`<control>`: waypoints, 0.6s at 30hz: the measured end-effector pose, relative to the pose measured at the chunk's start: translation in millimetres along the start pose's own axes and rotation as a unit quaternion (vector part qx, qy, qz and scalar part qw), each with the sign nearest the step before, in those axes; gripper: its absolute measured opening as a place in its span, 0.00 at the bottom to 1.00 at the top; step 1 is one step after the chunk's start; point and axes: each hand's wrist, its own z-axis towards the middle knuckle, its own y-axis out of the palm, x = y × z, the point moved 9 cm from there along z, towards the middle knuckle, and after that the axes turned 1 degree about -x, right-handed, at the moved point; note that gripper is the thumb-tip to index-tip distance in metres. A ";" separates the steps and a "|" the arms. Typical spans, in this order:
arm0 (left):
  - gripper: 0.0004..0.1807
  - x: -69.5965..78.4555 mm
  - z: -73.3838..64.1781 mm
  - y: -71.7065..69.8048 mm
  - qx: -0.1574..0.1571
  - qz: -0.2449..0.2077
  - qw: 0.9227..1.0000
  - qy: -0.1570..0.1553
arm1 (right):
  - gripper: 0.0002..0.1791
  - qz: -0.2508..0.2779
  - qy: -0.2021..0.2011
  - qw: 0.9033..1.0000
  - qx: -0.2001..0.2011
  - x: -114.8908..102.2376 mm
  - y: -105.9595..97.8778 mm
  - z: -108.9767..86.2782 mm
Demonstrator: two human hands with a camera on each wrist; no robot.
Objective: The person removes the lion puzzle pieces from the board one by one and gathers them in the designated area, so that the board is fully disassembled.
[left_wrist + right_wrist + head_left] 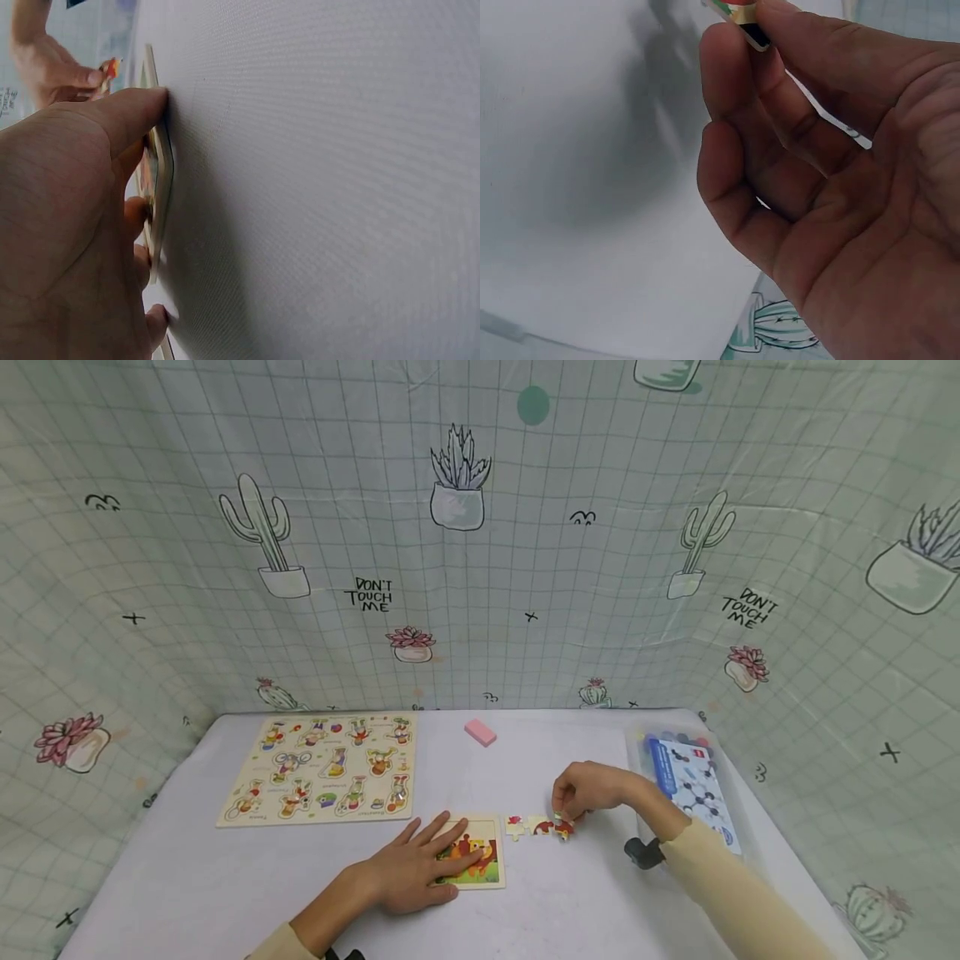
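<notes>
A small wooden jigsaw puzzle with a picture of a yellow and red animal lies on the table. Fingers spread, my left hand rests on its left part; in the left wrist view its thumb touches the board's edge. Right of the board, my right hand pinches a red and yellow puzzle piece between thumb and fingers. Beside it lie a piece with a brown curve and a piece with a red flower, side by side in a row. My left hand hides part of the picture.
A larger wooden peg board with figures lies at the back left. A pink block sits at the back middle. On the right stands a clear box with a blue and white label, close to my right forearm. Patterned cloth surrounds the table.
</notes>
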 end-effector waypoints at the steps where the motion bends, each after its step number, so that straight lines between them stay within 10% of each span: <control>1: 0.31 0.4 -0.3 -0.1 -0.001 -0.001 1.000 0.000 | 0.08 0.000 0.005 1.000 -0.002 2.9 1.5 1.2; 18: 0.31 -2.2 1.9 1.5 0.008 0.005 1.000 0.006 | 0.07 0.003 0.030 1.000 0.008 17.1 7.9 15.4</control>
